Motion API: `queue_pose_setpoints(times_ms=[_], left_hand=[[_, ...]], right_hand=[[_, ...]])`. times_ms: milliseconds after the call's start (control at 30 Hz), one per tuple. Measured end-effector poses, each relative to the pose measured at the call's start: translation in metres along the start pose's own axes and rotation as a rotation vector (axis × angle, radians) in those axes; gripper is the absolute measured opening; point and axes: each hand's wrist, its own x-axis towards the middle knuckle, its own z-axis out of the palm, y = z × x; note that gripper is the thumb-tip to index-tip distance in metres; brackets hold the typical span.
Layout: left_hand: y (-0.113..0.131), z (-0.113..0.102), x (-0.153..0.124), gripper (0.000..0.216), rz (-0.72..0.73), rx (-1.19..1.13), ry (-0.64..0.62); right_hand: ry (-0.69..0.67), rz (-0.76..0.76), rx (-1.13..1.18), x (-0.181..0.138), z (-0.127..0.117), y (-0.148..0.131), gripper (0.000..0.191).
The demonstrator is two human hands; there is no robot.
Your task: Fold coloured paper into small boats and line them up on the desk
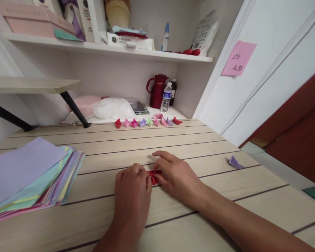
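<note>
A small piece of folded red paper (154, 177) lies on the wood-slat table between my two hands. From its left side, my left hand (134, 182) is closed on it, thumb and finger at the paper's edge. My right hand (174, 172) pinches the other side between thumb and a finger, while its index finger stretches out above. My fingers hide part of the folds. A row of several small folded paper boats (142, 122) in red, pink, purple and green stands along the table's back edge.
A thick stack of coloured paper (28, 171) lies at the left. One purple paper boat (235, 162) sits alone at the right. Behind the table are a red jug (158, 91), a water bottle (166, 98) and a white plastic bag (112, 107). A small raised shelf (34, 85) stands back left.
</note>
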Motion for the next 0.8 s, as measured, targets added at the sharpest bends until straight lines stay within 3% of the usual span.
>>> queue_pose_setpoints(times_ms=[467,633,800], left_hand=[[-0.004,-0.001,0.003,0.028,0.031,-0.1,0.003],[-0.009,0.002,0.005,0.03,0.042,-0.234,-0.02],[-0.011,0.001,0.005,0.031,0.066,-0.225,-0.051]], right_hand=[[0.079,-0.209,-0.011,0.002,0.002,0.006,0.016],[0.084,-0.234,0.068,0.005,0.005,0.008,0.012],[0.047,-0.19,0.129,0.007,0.008,0.006,0.012]])
